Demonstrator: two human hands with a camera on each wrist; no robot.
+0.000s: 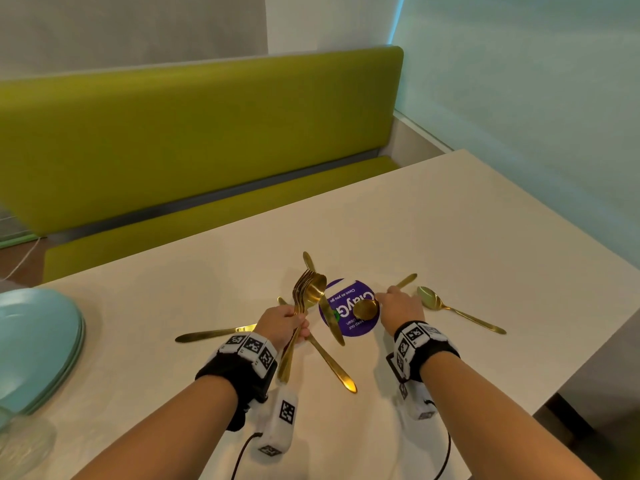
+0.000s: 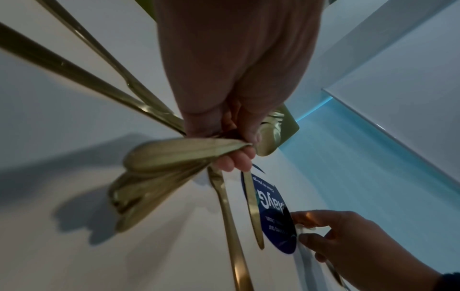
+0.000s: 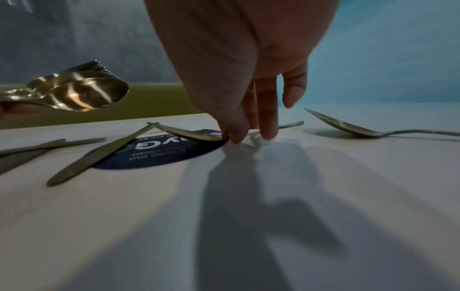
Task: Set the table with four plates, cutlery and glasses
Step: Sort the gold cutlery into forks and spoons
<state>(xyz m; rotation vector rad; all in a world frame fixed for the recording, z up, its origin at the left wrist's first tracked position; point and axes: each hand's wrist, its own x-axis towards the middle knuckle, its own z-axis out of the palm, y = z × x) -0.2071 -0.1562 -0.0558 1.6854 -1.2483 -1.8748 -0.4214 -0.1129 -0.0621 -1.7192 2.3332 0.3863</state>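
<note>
Your left hand grips the cutlery bundle; your right hand pinches a spoon — lift its neck cleanly.

The pale table carries stacked teal plates at left, scattered gold cutlery and a purple sticker mid-table.

Round sticker mid-table; knife lies across its left edge, spoon bowl on its right part. Second spoon right of sticker. Plate stack at far left. Bench behind table
</note>
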